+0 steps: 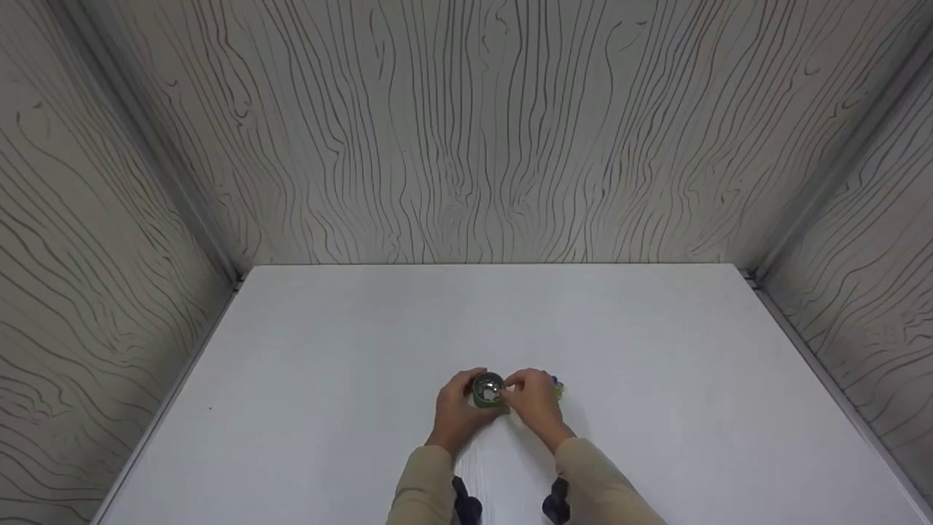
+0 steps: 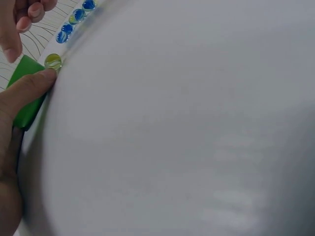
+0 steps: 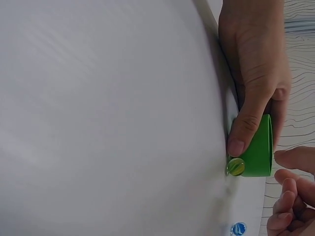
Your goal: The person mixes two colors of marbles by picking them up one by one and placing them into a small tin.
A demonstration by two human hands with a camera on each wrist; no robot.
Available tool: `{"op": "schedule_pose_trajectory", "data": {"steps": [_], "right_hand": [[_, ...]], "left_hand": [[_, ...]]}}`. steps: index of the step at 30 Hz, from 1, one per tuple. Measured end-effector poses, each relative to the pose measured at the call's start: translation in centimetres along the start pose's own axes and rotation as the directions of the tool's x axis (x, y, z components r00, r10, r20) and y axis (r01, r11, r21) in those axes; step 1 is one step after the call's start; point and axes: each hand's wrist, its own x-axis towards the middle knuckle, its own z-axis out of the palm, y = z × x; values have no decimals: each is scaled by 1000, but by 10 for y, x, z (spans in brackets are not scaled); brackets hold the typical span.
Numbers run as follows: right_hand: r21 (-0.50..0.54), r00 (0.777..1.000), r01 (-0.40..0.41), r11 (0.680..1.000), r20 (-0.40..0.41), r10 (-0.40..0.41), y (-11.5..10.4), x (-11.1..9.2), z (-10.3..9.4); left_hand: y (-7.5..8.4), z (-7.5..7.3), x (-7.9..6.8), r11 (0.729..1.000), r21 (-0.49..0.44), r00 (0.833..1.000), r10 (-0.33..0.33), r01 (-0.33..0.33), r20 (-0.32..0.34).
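Note:
My left hand (image 1: pixel 455 414) holds a green cup (image 3: pixel 258 158) upright on the table, thumb along its side and fingers round the far side. In the head view the cup's inside looks dark with bright glints. A clear marble with a yellow-green swirl (image 2: pixel 53 61) lies at the foot of the cup, right by the left thumb tip. At the cup's mouth is my right hand (image 1: pixel 536 401), its thumb and index finger apart over the rim, the other fingers loosely bent. Nothing shows between those fingertips in the wrist views.
Several blue-swirled marbles (image 2: pixel 78 15) lie on the white table (image 1: pixel 306 379), partly behind the right hand in the head view. Wood-grain panels (image 1: pixel 466 131) rise at the back and on both sides. Two dark objects (image 1: pixel 556 503) sit at the sleeves.

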Motion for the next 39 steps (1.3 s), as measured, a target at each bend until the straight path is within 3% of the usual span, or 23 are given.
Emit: {"op": "schedule_pose_trajectory", "data": {"steps": [12, 20, 33, 39], "right_hand": [[59, 1000, -3, 998, 16, 2, -2, -9, -3], [58, 997, 76, 995, -12, -75, -1, -12, -5], [43, 999, 54, 998, -3, -54, 4, -16, -8], [38, 999, 41, 998, 13, -41, 5, -18, -8]], "left_hand": [[1, -2, 1, 999, -32, 1000, -17, 17, 2], [-3, 0, 1, 1000, 7, 1000, 27, -27, 4], [-3, 0, 1, 1000, -11, 1000, 27, -26, 14], [-4, -1, 1, 998, -4, 998, 58, -58, 6]]}}
